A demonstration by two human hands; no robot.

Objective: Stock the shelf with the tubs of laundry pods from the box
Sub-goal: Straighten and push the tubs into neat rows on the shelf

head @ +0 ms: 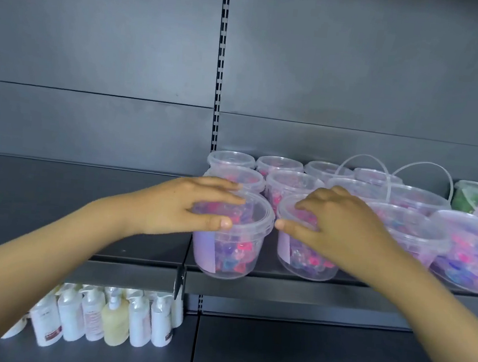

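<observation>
1. At 7 o'clock, pump bottles [99, 319] stand on a lower shelf [301, 361].
2. The left hand [182, 207] caps the front-left tub [230, 247] at the shelf [308, 294] edge, its grip closed over the lid, thumb on the rim.
3. The right hand [342, 224] clasps the neighbouring tub [300, 258] in a like grip, at its 3 o'clock.
4. Clear, thin, round, tapered plastic: probably light, slightly flexible, slippery; the stiff rim suits holding.
5. Rear tubs [290, 183] stand in rows toward 1 o'clock.

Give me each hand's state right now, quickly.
Left hand: closed, gripping the front-left tub by its lid.
Right hand: closed, gripping the next tub by its lid.
</observation>
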